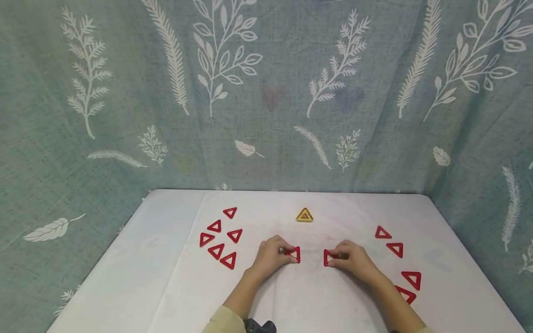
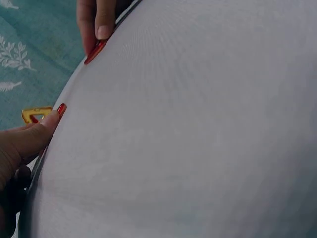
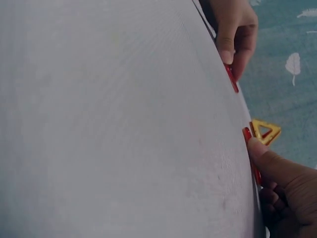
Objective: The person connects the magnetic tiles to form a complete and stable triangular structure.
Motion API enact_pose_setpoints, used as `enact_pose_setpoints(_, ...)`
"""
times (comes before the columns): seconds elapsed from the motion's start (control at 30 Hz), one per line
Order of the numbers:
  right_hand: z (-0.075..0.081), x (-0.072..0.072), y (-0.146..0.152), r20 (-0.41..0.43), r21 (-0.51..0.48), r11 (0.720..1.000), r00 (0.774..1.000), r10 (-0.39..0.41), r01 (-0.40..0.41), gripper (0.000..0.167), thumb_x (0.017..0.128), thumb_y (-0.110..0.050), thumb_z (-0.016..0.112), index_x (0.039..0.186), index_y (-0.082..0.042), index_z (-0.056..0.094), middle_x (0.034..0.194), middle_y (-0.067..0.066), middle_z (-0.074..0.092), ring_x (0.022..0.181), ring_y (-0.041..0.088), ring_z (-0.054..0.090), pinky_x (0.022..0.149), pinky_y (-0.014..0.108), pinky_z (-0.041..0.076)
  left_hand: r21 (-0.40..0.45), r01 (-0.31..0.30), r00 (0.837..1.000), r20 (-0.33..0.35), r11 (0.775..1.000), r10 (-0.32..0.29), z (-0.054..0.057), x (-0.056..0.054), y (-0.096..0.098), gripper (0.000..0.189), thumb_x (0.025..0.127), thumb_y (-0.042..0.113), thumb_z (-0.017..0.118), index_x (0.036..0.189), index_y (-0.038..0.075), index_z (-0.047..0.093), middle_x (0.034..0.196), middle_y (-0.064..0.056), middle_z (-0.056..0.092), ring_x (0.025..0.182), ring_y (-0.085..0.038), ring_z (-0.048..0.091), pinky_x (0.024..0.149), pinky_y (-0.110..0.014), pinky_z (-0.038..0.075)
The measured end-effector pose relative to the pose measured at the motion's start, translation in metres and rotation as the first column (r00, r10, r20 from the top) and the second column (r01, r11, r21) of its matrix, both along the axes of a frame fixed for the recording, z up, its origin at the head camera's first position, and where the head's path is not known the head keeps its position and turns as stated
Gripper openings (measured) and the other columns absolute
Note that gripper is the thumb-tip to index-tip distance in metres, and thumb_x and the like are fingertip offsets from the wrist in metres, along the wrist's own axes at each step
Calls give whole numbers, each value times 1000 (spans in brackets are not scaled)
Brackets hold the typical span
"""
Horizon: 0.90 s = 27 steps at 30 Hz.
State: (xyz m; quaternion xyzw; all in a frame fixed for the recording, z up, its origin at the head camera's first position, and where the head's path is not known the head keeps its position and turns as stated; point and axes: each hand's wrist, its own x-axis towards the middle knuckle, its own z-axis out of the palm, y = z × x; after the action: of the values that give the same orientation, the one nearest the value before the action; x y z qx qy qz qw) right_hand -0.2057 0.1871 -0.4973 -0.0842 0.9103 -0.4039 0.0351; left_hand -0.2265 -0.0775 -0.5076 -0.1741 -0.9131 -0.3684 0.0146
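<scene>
Near the middle of the white table, my left hand (image 1: pixel 270 257) pinches a red triangle frame (image 1: pixel 297 255) between thumb and fingers. Facing it across a small gap, my right hand (image 1: pixel 353 260) pinches another red triangle frame (image 1: pixel 326 258). The two held pieces are apart, each with a straight side turned toward the other. Behind them a yellow triangle (image 1: pixel 305 215) stands on the table. In the left wrist view, my left thumb (image 2: pixel 45 126) lies against its red piece (image 2: pixel 62 110). My right thumb (image 3: pixel 262 151) presses its piece (image 3: pixel 246 133) in the right wrist view.
Several red triangle frames (image 1: pixel 216 251) lie scattered at the left. More red triangles (image 1: pixel 395 249) lie at the right, one partly covered by my right forearm. A patterned curtain (image 1: pixel 266 92) hangs behind the white table (image 1: pixel 179 277). A dark object (image 1: pixel 262 326) shows by my left sleeve.
</scene>
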Motion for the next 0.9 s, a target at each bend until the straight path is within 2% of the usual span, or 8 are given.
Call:
enact_pose_setpoints(0.17, 1, 0, -8, 3, 0, 1000, 1000, -5, 5, 30, 71, -22, 82, 99, -13, 76, 88, -5, 59, 81, 12, 50, 70, 21, 46, -41, 10, 999, -38, 999, -12, 2, 4, 6, 30, 68, 34, 83, 92, 17, 77, 84, 10, 61, 73, -4, 49, 74, -29, 35)
enact_pose_setpoints(0.3, -1, -1, -14, 4, -7, 1000, 1000, -3, 3, 30, 71, -22, 82, 99, -14, 76, 88, -5, 59, 82, 11, 52, 71, 20, 47, -56, 17, 999, -31, 998, -19, 3, 6, 11, 29, 69, 34, 83, 92, 18, 77, 85, 11, 61, 74, -4, 49, 75, -30, 34)
enact_pose_setpoints(0.67, -4, 0, -23, -26, -47, 994, 995, 96, -97, 32, 72, -24, 81, 99, -9, 75, 88, -4, 59, 80, 13, 49, 69, 22, 43, -77, 27, 997, -75, 997, -33, 2, 13, 18, 30, 68, 33, 83, 94, 18, 77, 84, 10, 62, 74, -5, 50, 73, -28, 35)
enact_pose_setpoints(0.9, -9, 3, -27, -89, -46, 995, 992, 84, -88, 31, 71, -24, 82, 98, -10, 75, 86, -6, 59, 80, 11, 47, 69, 23, 42, -60, 27, 991, -129, 998, -35, -6, 17, 15, 30, 67, 36, 83, 93, 21, 77, 82, 12, 61, 73, -3, 45, 72, -26, 32)
